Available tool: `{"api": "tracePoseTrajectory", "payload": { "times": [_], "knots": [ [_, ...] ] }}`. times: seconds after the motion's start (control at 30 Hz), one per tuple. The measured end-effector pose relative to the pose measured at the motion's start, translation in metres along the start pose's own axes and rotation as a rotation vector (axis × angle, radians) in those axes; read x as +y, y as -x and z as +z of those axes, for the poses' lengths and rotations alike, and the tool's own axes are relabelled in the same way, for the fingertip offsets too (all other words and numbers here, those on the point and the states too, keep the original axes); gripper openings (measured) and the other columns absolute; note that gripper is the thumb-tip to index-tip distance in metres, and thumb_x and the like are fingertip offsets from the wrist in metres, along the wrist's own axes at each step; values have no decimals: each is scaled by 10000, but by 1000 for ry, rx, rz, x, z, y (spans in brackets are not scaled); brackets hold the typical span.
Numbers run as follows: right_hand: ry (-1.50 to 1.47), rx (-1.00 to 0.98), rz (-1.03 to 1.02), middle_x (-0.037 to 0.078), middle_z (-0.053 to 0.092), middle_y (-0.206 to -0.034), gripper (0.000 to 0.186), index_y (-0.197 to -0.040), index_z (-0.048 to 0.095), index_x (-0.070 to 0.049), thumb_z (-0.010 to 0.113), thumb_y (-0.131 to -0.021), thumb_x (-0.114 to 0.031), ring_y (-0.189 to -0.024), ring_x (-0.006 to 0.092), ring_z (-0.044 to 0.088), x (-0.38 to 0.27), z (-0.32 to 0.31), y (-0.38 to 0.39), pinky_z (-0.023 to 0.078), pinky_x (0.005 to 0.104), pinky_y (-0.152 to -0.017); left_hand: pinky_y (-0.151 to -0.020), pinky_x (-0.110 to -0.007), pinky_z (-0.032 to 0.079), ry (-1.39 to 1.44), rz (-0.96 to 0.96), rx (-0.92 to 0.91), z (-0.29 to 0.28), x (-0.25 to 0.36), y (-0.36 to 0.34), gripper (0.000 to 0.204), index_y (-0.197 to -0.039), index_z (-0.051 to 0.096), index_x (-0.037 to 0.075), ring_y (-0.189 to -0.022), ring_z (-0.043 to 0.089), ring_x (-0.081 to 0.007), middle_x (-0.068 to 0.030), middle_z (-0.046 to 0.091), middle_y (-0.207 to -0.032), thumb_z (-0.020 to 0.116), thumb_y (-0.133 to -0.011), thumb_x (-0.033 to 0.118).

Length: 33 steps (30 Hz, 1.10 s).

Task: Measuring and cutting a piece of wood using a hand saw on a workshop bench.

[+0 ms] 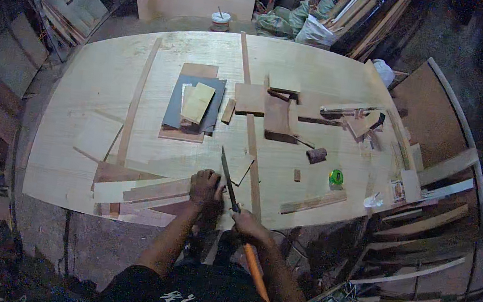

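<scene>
My right hand (250, 226) is wrapped round a long tool (228, 177) with a narrow dark blade and an orange handle. Its blade slants up and left over the near part of the large pale tabletop (184, 158), and the handle runs back toward my body. I cannot make out whether the blade has teeth. Just left of the blade, my left hand (206, 188) has its fingers curled down at the right end of a wooden board (157, 191). Beyond the blade lies a small wood offcut (243, 170).
A dark grey sheet (213, 106) and a pale block (199, 102) lie mid-table. Farther right are wood panels (280, 119), a brown roll (316, 156), a green tape measure (336, 178) and a wooden strip (313, 202). Scrap wood (424, 225) is heaped beside the table's right edge.
</scene>
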State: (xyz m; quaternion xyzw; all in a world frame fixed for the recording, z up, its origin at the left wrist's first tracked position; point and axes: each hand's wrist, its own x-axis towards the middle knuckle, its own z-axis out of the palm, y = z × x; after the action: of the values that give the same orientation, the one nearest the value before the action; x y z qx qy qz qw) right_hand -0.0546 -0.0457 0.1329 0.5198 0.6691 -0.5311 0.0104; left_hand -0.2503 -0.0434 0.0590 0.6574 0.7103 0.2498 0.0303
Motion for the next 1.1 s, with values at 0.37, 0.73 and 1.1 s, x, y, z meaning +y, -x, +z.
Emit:
{"api": "tracePoseTrajectory", "payload": {
  "times": [0.37, 0.73, 1.1],
  "knots": [
    [6, -64, -62, 71, 509, -636, 394, -839, 510, -9, 478, -953, -385, -586, 204, 529, 8, -20, 5, 425, 377, -540, -838, -459, 394, 8, 19, -57, -4, 8, -10, 354, -1046, 610, 98, -1028, 498, -315, -115, 547, -1064, 658, -778, 325],
    [57, -121, 47, 38, 484, -613, 376, -820, 498, -36, 468, -952, -387, -498, 192, 475, 25, -2, -16, 397, 370, -469, -849, -466, 387, 34, 35, -3, 2, -1, -6, 382, -1074, 594, 114, -1038, 498, -321, -123, 542, -1101, 679, -762, 318],
    [0, -97, -241, 129, 541, -784, 439, -1129, 457, -2, 483, -954, -404, -708, 243, 555, 28, 3, -24, 478, 410, -661, -861, -473, 379, 13, 31, -29, 6, -3, -7, 384, -1078, 585, 117, -1051, 494, -329, -129, 538, -1113, 676, -760, 314]
  ]
}}
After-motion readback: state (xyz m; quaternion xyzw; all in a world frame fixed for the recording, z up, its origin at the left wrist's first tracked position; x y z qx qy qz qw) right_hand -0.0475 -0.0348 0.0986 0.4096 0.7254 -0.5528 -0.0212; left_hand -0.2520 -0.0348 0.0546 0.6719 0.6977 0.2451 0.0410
